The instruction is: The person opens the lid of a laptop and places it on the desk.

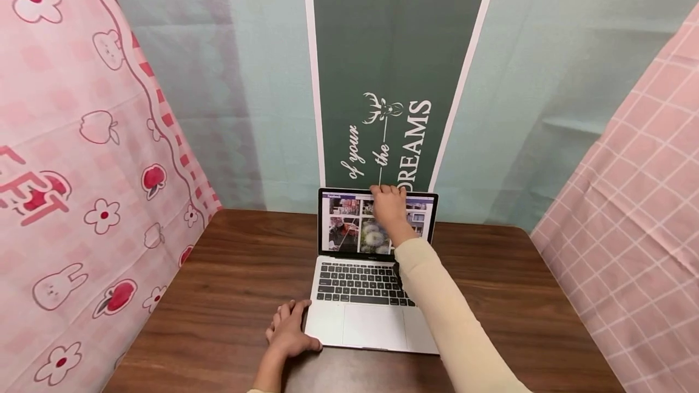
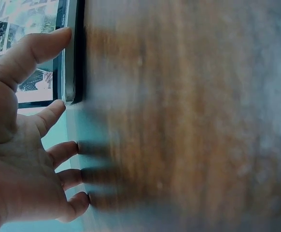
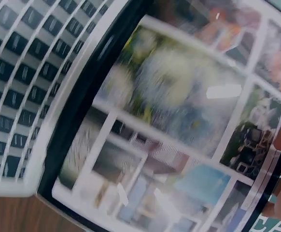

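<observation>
A silver laptop (image 1: 374,323) stands raised on the table, its screen (image 1: 344,232) lit with a page of photos. Over the top edge of the lid, my right hand (image 1: 390,205) has its fingers hooked behind and grips it. Part of that hand shows at the right border of the right wrist view, beside the screen (image 3: 179,96). My left hand (image 1: 289,329) lies spread at the laptop's front left corner, thumb at the front edge and index finger at the left side. In the left wrist view the left hand's other fingers (image 2: 63,153) rest on the table.
The laptop stands on a dark wooden table (image 1: 235,272). Behind it hangs a green and pale blue curtain (image 1: 404,35) with white lettering. Pink patterned cloths (image 1: 125,156) enclose the left and right sides. My right sleeve (image 1: 442,302) crosses above part of the keyboard (image 1: 355,281).
</observation>
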A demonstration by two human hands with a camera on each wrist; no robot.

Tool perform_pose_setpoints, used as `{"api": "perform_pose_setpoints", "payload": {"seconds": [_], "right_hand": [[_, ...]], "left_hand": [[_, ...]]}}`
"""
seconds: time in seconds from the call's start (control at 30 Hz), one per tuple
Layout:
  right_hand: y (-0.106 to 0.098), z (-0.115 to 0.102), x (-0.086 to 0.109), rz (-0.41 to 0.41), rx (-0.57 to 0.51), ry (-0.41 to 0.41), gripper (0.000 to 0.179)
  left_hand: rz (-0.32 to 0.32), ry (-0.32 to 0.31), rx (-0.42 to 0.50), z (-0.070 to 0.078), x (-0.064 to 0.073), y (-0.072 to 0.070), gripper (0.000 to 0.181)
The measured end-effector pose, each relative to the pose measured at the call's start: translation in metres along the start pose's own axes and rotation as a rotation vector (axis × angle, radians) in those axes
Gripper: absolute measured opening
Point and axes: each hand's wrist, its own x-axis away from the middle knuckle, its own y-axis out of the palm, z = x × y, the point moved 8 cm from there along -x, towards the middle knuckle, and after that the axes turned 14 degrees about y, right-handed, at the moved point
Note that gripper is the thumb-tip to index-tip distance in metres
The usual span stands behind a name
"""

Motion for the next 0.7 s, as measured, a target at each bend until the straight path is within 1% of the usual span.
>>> {"api": "perform_pose_setpoints", "payload": {"seconds": [0.1,0.17,0.3,0.4,0.53,0.63,0.7], "right_hand": [[-0.008,0.002,0.011,0.071,-0.047,-0.030,0.037],[-0.012,0.003,0.017,0.095,-0.073,-0.048,0.039],[-0.017,0.005,0.026,0.089,-0.138,-0.054,0.044],[-0.020,0.007,0.036,0.101,-0.234,-0.069,0.044],[-0.018,0.007,0.060,0.137,-0.352,-0.105,0.041],[-0.017,0.007,0.078,0.165,-0.388,-0.125,0.040],[-0.017,0.008,0.089,0.187,-0.410,-0.138,0.040]], "left_hand": [[-0.003,-0.008,0.005,0.000,0.001,0.001,0.093],[-0.002,-0.011,0.000,0.000,0.001,0.000,0.094],[-0.005,-0.007,-0.004,0.000,-0.001,-0.001,0.094],[-0.002,-0.009,-0.003,0.000,-0.002,-0.004,0.094],[0.007,-0.024,-0.017,-0.001,0.000,-0.010,0.092],[0.028,-0.028,-0.010,-0.002,0.002,-0.016,0.084],[0.042,-0.009,0.003,0.000,0.003,-0.021,0.077]]}}
